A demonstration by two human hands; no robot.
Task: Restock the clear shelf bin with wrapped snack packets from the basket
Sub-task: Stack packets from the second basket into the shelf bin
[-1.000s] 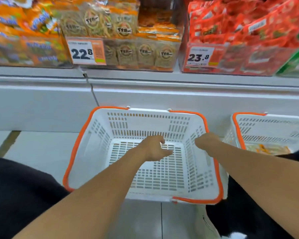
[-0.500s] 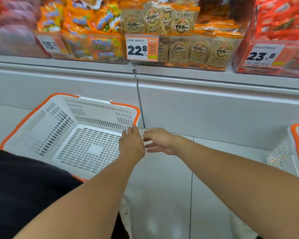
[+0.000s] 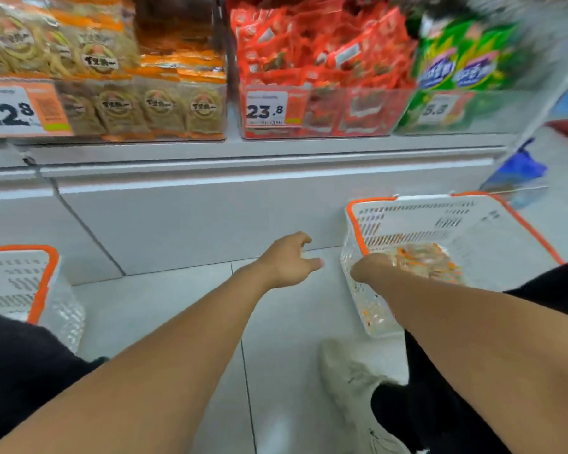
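A white basket with an orange rim stands on the floor at the right, with tan and orange wrapped snack packets in its bottom. My right hand is curled over the basket's near left rim, its fingers hidden. To the left of the basket, my left hand hovers over the floor with loosely curled fingers and holds nothing. On the shelf above at the left is the clear bin of matching tan packets, with a 22.8 price tag.
A second, empty basket stands at the far left. Bins of red packets and green packs fill the shelf to the right. The white shelf base runs behind both hands. My white shoe is on the tiled floor.
The view swung right: the empty basket slid to the far left and the basket with packets came in at the right. My right hand moved onto its rim; my left hand followed.
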